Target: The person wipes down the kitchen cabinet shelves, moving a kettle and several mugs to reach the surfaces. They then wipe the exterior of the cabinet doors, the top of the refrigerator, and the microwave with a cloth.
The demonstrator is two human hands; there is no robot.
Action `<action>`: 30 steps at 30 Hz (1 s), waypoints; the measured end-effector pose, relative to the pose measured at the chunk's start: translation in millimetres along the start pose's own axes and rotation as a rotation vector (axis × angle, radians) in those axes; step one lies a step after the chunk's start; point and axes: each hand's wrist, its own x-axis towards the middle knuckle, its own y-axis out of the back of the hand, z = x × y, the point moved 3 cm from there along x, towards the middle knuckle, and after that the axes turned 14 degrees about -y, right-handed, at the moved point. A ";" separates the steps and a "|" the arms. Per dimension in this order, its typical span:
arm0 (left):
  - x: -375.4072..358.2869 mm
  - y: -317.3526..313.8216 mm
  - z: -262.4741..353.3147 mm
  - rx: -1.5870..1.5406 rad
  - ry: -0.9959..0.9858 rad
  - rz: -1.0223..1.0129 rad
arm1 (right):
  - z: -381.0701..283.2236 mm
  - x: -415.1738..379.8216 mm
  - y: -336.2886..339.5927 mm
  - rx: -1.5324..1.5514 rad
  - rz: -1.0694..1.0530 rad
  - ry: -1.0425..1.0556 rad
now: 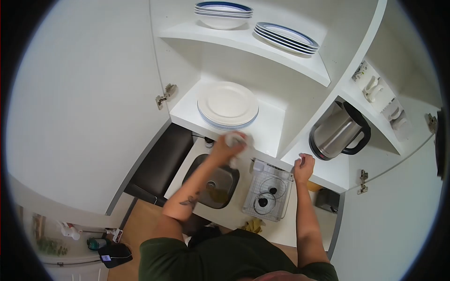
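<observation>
My left hand [228, 145] is raised near the front edge of the lower cupboard shelf [187, 112] and grips a small white item, perhaps a cup or cloth [236, 138]; blur hides what it is. Just behind it a stack of white plates [228, 105] rests on that shelf. My right hand [303, 165] rests with curled fingers on the edge of the neighbouring shelf, beside a steel kettle [338, 131] with a black handle.
Blue-rimmed bowls [223, 14] and plates [287, 37] sit on the upper shelf. Below are a steel sink [213, 182], a wire dish rack [268, 194] holding lids, and a black hob [159, 164]. The cupboard doors stand open on both sides.
</observation>
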 end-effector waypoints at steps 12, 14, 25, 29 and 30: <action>228.8 190.4 179.6 1.490 -0.523 0.343 | 0.4 0.2 -0.9 -0.054 0.023 0.046; 232.6 183.5 182.4 1.409 -0.461 0.244 | -1.0 -0.9 -1.4 -0.051 0.036 0.045; 235.8 39.2 203.1 1.312 -0.499 -0.255 | 1.1 -0.8 -4.4 -0.080 0.048 0.024; 215.1 10.0 203.8 1.043 -0.690 -0.432 | -0.4 -0.6 -4.0 -0.079 0.060 0.031; 203.3 0.6 206.8 0.941 -0.807 -0.426 | -0.6 -1.0 -3.8 -0.078 0.054 0.025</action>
